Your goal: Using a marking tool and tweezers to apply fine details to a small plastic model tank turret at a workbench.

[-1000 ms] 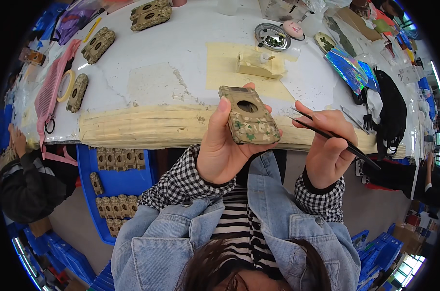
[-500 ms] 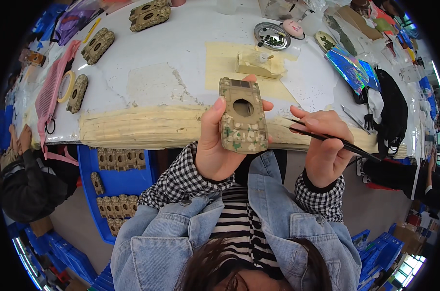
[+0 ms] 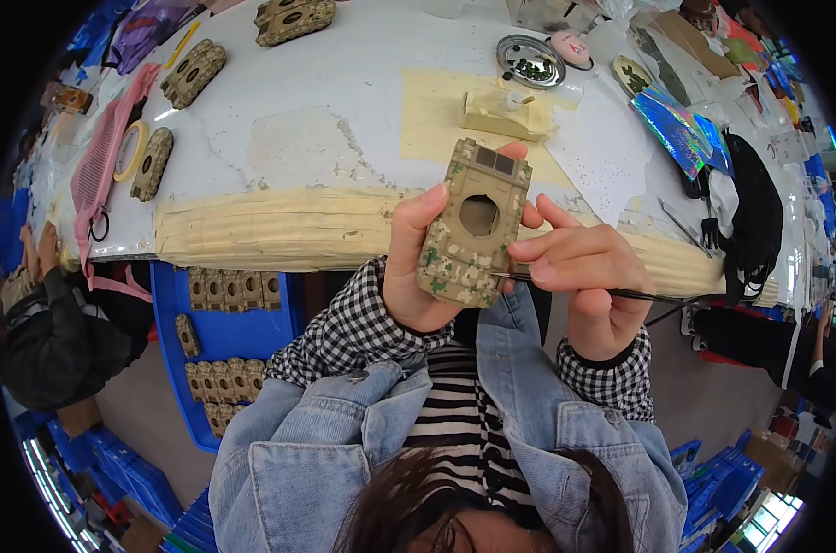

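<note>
My left hand (image 3: 420, 267) is closed around a camouflage toy tank hull (image 3: 455, 247), tan with green and brown patches and a round hole in its upper face. Fingers show along both of its long sides. My right hand (image 3: 595, 276) pinches black tweezers (image 3: 641, 295), whose tips reach the lower part of the hull's face. Whether anything small sits between the tips cannot be made out. Beyond the hull, a block wrapped in cream tape (image 3: 492, 118) stands on the table. Behind that is a round metal dish (image 3: 518, 53) with small dark green pieces.
More camouflage hulls (image 3: 195, 76) lie at the table's left and back. A blue tray (image 3: 243, 323) beside my left arm holds several. Cream tape covers the table's front edge (image 3: 280, 226). Spare tweezers (image 3: 681, 221) and a black bag (image 3: 752, 212) lie right. Other people's arms show at both sides.
The tweezers have moved left, their tips now at the hull. My left hand has shifted the hull slightly right and tilted it clockwise.
</note>
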Motion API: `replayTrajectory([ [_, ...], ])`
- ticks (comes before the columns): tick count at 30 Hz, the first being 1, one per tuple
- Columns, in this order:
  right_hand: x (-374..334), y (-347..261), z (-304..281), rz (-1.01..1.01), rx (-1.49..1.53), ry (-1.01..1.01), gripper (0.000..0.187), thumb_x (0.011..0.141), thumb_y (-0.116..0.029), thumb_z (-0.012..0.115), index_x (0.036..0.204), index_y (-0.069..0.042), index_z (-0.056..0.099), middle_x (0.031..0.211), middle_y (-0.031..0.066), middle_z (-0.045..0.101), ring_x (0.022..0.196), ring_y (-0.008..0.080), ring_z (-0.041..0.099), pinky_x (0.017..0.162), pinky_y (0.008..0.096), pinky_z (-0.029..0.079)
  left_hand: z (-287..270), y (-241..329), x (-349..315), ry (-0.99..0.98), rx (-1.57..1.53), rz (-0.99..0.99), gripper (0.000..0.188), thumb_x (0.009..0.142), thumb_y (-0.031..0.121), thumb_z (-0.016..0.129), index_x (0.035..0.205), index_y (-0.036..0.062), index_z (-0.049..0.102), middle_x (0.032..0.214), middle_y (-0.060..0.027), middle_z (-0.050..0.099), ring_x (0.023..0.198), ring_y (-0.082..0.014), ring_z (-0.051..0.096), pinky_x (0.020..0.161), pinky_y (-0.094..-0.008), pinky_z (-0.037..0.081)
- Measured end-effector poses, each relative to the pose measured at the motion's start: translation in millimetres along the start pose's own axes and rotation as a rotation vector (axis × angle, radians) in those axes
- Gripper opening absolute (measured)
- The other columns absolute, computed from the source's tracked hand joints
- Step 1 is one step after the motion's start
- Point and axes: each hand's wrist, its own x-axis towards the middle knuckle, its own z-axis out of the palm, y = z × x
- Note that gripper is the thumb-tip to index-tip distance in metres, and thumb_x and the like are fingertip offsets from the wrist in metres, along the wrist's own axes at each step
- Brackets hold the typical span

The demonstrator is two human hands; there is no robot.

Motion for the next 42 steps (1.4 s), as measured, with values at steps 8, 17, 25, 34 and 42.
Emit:
replayTrajectory([
  [8,-0.8,0.4,-0.3,-0.001,0.001,-0.009,0.031,0.09,-0.031,0.056,0.092,-0.001,0.066,0.087,0.0115,0.065,0.093,0.0235,0.063,0.101,0.048,0.036,1.2,-0.8,0.1,-0.003,0.004,0.002,0.068,0.09,0.05,0.034,0.142,0.0085,0.02,0.108,-0.0128,0.057,0.089,-0.0174,0.061,0.066,-0.0284,0.056],
  [17,-0.6,-0.2,0.1,0.006,-0.012,-0.019,0.03,0.089,-0.03,0.057,0.092,-0.001,0.065,0.085,0.0104,0.066,0.094,0.0227,0.063,0.101,0.0481,0.036,-0.4,-0.1,-0.2,0.013,0.047,-0.007,0.069,0.089,0.051,0.034,0.142,0.0091,0.021,0.107,-0.0115,0.057,0.089,-0.0169,0.061,0.066,-0.0285,0.055],
  [25,-0.3,-0.5,1.6,0.01,-0.034,-0.009,0.032,0.088,-0.032,0.056,0.092,-0.001,0.066,0.085,0.0099,0.066,0.093,0.0221,0.063,0.101,0.0477,0.037,-0.9,-0.2,-1.0,0.008,0.018,-0.015,0.069,0.089,0.051,0.034,0.142,0.0093,0.021,0.108,-0.0114,0.057,0.09,-0.0171,0.061,0.067,-0.0287,0.055],
  [34,0.1,0.2,2.5,0.003,-0.043,-0.006,0.031,0.088,-0.031,0.056,0.091,-0.002,0.066,0.085,0.0095,0.066,0.092,0.0218,0.063,0.101,0.0476,0.037,-1.9,-0.2,-0.7,-0.003,0.011,-0.014,0.069,0.089,0.05,0.035,0.142,0.0093,0.021,0.109,-0.0121,0.057,0.092,-0.0171,0.061,0.067,-0.0279,0.055],
  [42,-1.5,5.3,0.7,0.04,0.131,0.066,0.038,0.092,-0.038,0.049,0.089,-0.003,0.063,0.083,0.0114,0.062,0.088,0.025,0.063,0.1,0.0506,0.036,-3.1,-0.9,0.1,-0.044,-0.03,-0.009,0.066,0.09,0.048,0.033,0.142,0.0088,0.019,0.11,-0.0143,0.056,0.091,-0.0203,0.061,0.072,-0.0337,0.055],
])
